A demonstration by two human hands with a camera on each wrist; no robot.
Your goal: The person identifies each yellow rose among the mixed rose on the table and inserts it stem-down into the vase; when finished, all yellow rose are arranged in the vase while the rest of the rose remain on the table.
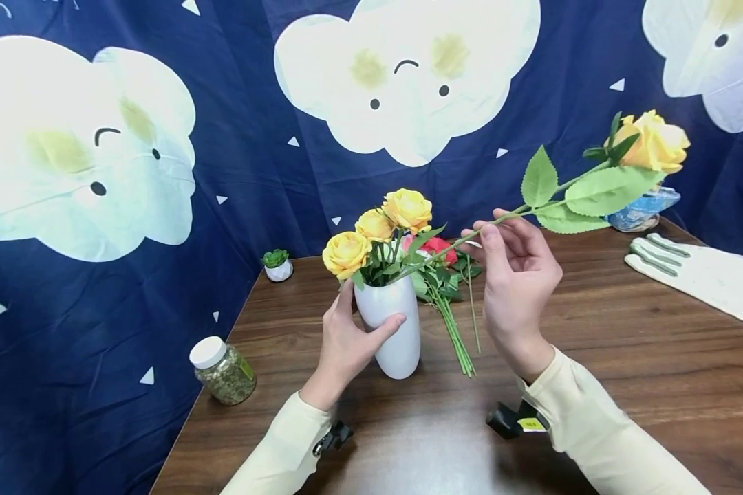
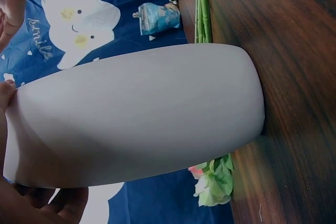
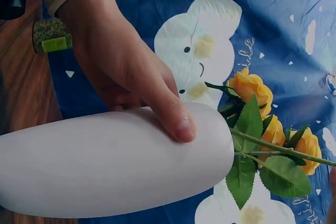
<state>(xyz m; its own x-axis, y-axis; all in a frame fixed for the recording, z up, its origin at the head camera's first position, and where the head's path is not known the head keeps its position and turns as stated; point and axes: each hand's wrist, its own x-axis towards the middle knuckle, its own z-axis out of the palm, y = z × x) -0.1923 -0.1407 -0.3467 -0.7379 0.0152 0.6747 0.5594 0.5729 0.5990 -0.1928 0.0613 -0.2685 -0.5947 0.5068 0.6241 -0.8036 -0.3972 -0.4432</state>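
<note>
A white vase [image 1: 389, 337] stands on the wooden table with several yellow roses [image 1: 347, 254] in its mouth. My left hand [image 1: 353, 337] grips it near the rim, thumb across the front, as the right wrist view also shows. Between thumb and fingers, my right hand [image 1: 520, 275] pinches the stem of another yellow rose [image 1: 653, 142]. That rose slants up to the right, with green leaves [image 1: 609, 191] below its bloom. Its lower stem end reaches the vase's mouth; whether it is inside is hidden by leaves.
Behind the vase lie red and pink flowers [image 1: 441, 250] with green stems [image 1: 455, 337]. A jar with a white lid [image 1: 223, 371] and a small potted plant [image 1: 277, 265] stand on the left. White gloves [image 1: 700, 271] and a blue bag [image 1: 640, 210] lie at the right.
</note>
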